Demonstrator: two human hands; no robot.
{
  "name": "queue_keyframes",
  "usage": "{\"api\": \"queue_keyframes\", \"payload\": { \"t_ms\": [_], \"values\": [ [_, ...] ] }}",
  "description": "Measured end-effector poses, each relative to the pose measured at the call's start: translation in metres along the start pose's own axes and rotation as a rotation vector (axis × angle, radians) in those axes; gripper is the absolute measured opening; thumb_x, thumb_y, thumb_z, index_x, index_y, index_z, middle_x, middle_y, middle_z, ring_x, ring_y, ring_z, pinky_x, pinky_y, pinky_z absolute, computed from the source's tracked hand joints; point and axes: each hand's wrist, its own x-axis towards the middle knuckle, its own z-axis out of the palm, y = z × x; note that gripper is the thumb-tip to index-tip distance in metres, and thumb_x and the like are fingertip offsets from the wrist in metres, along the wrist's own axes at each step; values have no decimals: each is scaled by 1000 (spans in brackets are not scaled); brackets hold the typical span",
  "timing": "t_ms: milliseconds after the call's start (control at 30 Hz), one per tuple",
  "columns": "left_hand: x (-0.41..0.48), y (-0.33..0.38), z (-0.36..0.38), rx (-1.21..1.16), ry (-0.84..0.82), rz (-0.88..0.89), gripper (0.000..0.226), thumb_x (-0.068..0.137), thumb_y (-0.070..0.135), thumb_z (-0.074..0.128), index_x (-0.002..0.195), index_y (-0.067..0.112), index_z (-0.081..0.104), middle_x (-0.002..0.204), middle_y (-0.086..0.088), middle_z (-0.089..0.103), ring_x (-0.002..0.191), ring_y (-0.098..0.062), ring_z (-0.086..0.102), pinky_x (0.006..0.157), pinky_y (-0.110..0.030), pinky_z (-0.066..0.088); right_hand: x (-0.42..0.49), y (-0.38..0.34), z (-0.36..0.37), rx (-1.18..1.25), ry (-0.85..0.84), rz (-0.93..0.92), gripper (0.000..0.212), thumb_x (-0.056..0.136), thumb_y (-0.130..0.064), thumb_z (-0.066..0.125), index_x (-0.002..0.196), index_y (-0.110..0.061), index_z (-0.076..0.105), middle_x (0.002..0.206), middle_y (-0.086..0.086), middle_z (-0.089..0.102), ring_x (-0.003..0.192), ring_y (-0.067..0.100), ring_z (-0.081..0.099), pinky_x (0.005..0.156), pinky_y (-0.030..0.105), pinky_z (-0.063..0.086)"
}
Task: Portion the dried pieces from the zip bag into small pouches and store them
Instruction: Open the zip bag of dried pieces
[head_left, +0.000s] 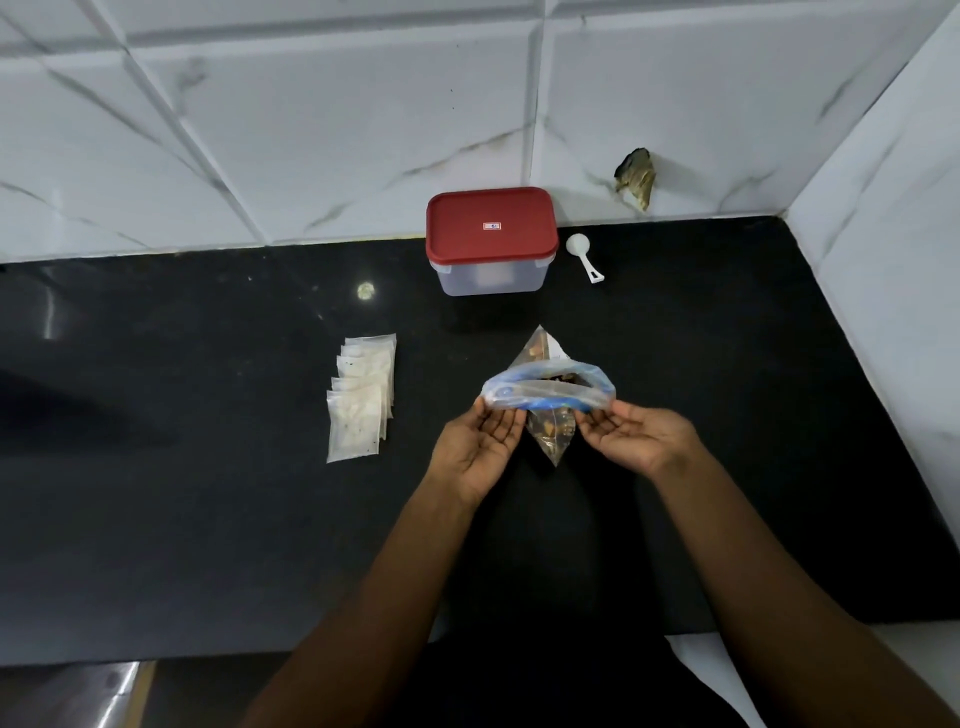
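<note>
A clear zip bag (548, 387) with a blue zip strip stands on the black counter, brown dried pieces showing inside. Its mouth is spread wide. My left hand (480, 449) pinches the left end of the mouth, palm up. My right hand (636, 439) pinches the right end, palm up too. A stack of small clear pouches (361, 397) lies flat to the left of the bag, apart from both hands. A clear container with a red lid (491, 239) stands shut behind the bag by the wall. A white scoop (584, 254) lies right of it.
The black counter (208, 519) meets white marble wall tiles at the back and on the right. A broken hole (636, 176) shows in the back tile. The counter's front edge runs along the bottom, with a shiny metal surface (67, 696) at lower left.
</note>
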Motion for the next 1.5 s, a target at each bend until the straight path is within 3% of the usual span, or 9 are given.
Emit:
{"api": "queue_keyframes", "payload": {
  "t_ms": [100, 333, 500, 600, 733, 900, 1100, 1333, 1500],
  "values": [
    [3, -8, 1, -48, 43, 30, 27, 109, 15, 45, 118, -1, 65, 120, -22, 69, 113, -29, 67, 103, -39, 52, -4, 4, 2, 4, 37, -4, 38, 105, -6, 30, 118, 10, 61, 117, 28, 66, 110, 37, 64, 109, 47, 46],
    [12, -16, -1, 167, 127, 134, 28, 103, 5, 50, 128, 2, 62, 115, -20, 69, 101, -31, 68, 76, -41, 57, 0, 20, 7, -119, 40, -46, 34, 104, -9, 34, 118, 1, 64, 121, 23, 66, 118, 34, 62, 110, 50, 44],
    [7, -10, -9, 558, 62, 201, 21, 101, 6, 48, 112, 10, 65, 113, -14, 70, 107, -27, 67, 91, -39, 56, 1, 17, 5, -434, 44, -198, 31, 100, -9, 43, 122, -5, 64, 119, 18, 68, 111, 31, 65, 101, 49, 50],
    [18, -1, -17, 866, 114, 313, 26, 102, 26, 59, 127, 18, 60, 121, -7, 69, 111, -21, 67, 96, -39, 56, 0, 11, 2, -684, 103, -328, 22, 100, -18, 47, 109, -12, 66, 111, 12, 70, 105, 27, 66, 94, 45, 52],
    [30, 17, -12, 1328, 57, 615, 51, 94, 34, 73, 140, 21, 54, 126, 4, 62, 111, -12, 64, 84, -24, 53, 1, 8, 7, -1035, 88, -562, 17, 96, -39, 62, 105, -26, 66, 107, 0, 69, 99, 16, 66, 91, 40, 56],
    [35, 30, 10, 1668, -78, 736, 24, 102, 29, 64, 124, 20, 66, 113, 3, 67, 91, -1, 65, 72, -15, 50, 6, 2, 16, -1342, 44, -825, 22, 98, -33, 66, 117, -22, 68, 100, -10, 66, 88, 2, 62, 68, 20, 45],
    [45, 39, 27, 1624, -93, 558, 23, 109, 27, 47, 113, 16, 67, 110, -7, 69, 93, -13, 66, 75, -25, 51, 24, -11, 24, -1379, 90, -750, 28, 101, -32, 57, 119, -16, 72, 114, 3, 71, 101, 17, 64, 80, 31, 47],
    [43, 37, 44, 1044, 39, 91, 30, 109, 28, 47, 126, 10, 65, 112, -13, 72, 108, -28, 70, 98, -47, 57, 35, -13, 34, -1015, 106, -388, 31, 99, -34, 62, 108, -6, 72, 108, 14, 74, 103, 28, 69, 99, 43, 54],
    [45, 28, 39, 1008, 115, 142, 30, 107, 32, 54, 123, 9, 65, 103, -11, 71, 89, -23, 70, 71, -36, 59, 42, -6, 27, -1136, 133, -498, 40, 101, -44, 57, 117, -9, 71, 110, 11, 71, 101, 24, 67, 90, 39, 53]
  ]
}}
